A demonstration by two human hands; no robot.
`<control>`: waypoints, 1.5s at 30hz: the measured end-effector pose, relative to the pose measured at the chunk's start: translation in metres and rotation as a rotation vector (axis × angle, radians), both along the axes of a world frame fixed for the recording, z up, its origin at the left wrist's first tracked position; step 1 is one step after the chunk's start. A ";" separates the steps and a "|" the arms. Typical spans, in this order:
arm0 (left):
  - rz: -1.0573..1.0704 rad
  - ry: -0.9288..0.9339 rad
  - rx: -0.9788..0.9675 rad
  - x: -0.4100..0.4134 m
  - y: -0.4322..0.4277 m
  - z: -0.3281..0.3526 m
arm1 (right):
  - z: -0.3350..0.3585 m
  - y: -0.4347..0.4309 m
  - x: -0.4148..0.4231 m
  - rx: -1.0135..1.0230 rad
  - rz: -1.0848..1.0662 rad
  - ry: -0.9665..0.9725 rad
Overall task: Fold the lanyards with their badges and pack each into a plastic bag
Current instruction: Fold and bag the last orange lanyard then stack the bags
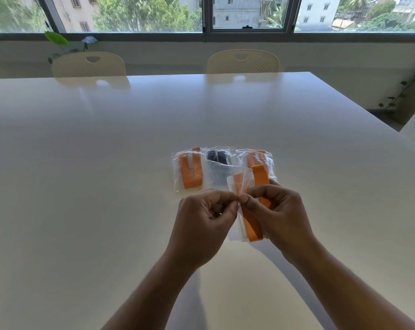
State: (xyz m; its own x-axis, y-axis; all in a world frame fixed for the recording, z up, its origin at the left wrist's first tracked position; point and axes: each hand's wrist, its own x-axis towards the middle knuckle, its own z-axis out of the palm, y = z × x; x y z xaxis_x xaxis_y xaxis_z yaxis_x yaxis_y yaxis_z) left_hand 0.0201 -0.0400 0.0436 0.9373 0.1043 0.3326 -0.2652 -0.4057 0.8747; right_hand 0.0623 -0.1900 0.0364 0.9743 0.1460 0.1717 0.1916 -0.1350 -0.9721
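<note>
I hold a clear plastic bag [236, 186] with a folded orange lanyard [253, 223] above the white table [106, 163]. My left hand [205, 214] pinches the bag's edge from the left. My right hand [276, 211] pinches the same edge from the right, and its fingers curl round the lanyard and bag. Three packed bags lie flat just beyond my hands: one with an orange lanyard [190, 170] on the left, one with a dark lanyard [217, 163] in the middle, and one with an orange lanyard [256, 157] on the right, partly hidden by the held bag.
Two cream chairs [88, 65] [243, 61] stand at the table's far edge below a wide window. A potted plant [59, 42] sits at the back left, another plant [413, 91] on the right past the table's corner.
</note>
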 end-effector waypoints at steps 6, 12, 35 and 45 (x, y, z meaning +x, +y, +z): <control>0.037 -0.041 0.062 0.000 -0.001 0.000 | 0.000 0.000 0.000 -0.074 -0.002 -0.034; 0.088 -0.127 0.112 -0.001 -0.003 0.000 | 0.001 -0.001 0.000 -0.102 -0.030 -0.064; 0.239 -0.371 0.531 0.003 0.013 0.002 | 0.004 0.001 -0.001 -0.042 -0.119 0.134; 0.161 -0.289 0.586 0.005 0.019 0.004 | 0.002 -0.003 0.002 0.028 -0.135 0.190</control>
